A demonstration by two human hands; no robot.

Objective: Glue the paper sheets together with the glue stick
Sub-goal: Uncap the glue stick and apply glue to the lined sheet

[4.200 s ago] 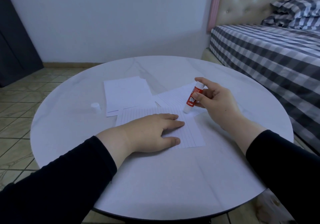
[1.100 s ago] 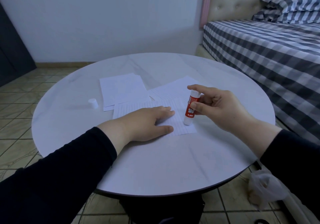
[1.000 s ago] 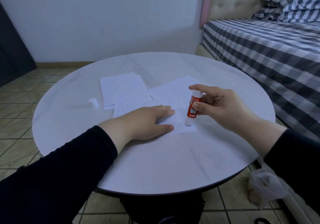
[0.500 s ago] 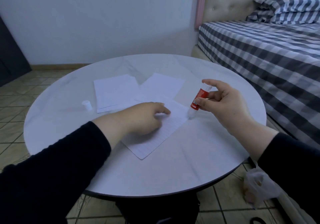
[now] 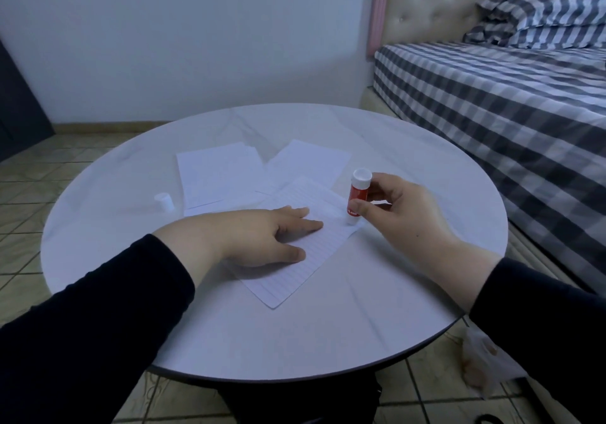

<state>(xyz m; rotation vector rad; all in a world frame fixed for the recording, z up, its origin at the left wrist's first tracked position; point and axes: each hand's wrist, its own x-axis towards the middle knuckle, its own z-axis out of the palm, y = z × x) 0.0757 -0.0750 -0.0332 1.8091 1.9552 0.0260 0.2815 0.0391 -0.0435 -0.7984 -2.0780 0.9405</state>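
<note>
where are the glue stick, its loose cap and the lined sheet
glue stick [image 5: 355, 194], head view, red label of its barrel
cap [image 5: 164, 201], head view, side of the small white cap
lined sheet [image 5: 295, 273], head view, bare lined area near the thumb

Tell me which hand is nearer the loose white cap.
Left. The left hand presses flat on the lined sheet, just right of the cap; the right hand, farther right, grips the glue stick.

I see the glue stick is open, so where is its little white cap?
In the head view the cap stands on the round table, left of the paper sheets and beyond the left hand, touching neither.
</note>
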